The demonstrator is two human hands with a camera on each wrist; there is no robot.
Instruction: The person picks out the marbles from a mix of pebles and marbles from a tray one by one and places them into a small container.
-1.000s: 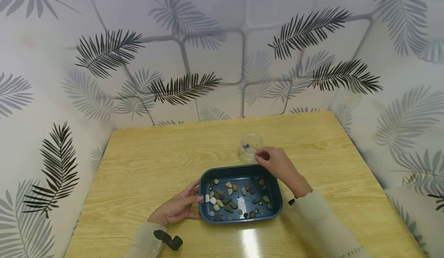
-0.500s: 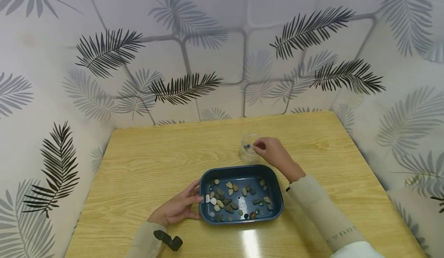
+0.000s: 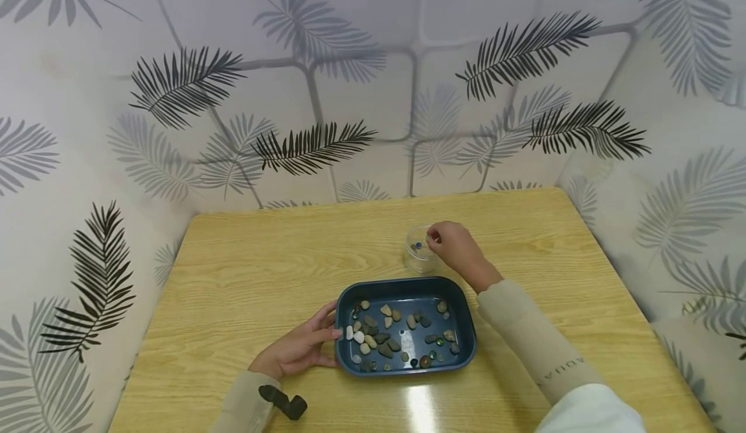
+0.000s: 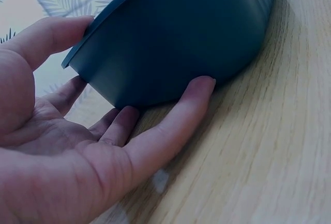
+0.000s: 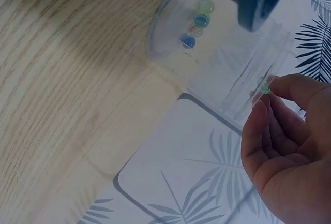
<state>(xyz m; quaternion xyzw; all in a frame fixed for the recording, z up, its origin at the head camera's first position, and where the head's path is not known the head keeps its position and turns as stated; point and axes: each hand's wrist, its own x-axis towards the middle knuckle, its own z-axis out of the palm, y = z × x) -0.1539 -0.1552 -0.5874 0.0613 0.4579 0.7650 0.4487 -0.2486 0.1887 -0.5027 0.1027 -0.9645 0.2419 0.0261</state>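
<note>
At the near middle of the table sits a dark blue plastic basin (image 3: 408,369) with several pebbles (image 3: 384,350) and glass marbles in it. My left hand (image 3: 300,349) holds its left end, thumb at the rim and other fingertips against the outer wall (image 4: 170,53). Behind the basin stands a clear round plastic jar (image 3: 418,266), with several marbles (image 5: 200,21) at its bottom. Between thumb and fingertips, my right hand (image 3: 457,248) pinches a greenish clear marble (image 5: 264,86) at the jar's mouth. In the head view the fingers hide that marble.
The wood-grain table (image 3: 262,258) meets a leaf-patterned backdrop (image 3: 350,96) at its back and sides. A black strap piece (image 3: 282,402) sits on the left sleeve. The basin's rim (image 5: 253,6) juts into the right wrist view near the jar.
My right hand has moved away from the basin's back rim, up to the jar's mouth, keeping its pinch. The left hand and the basin stay put.
</note>
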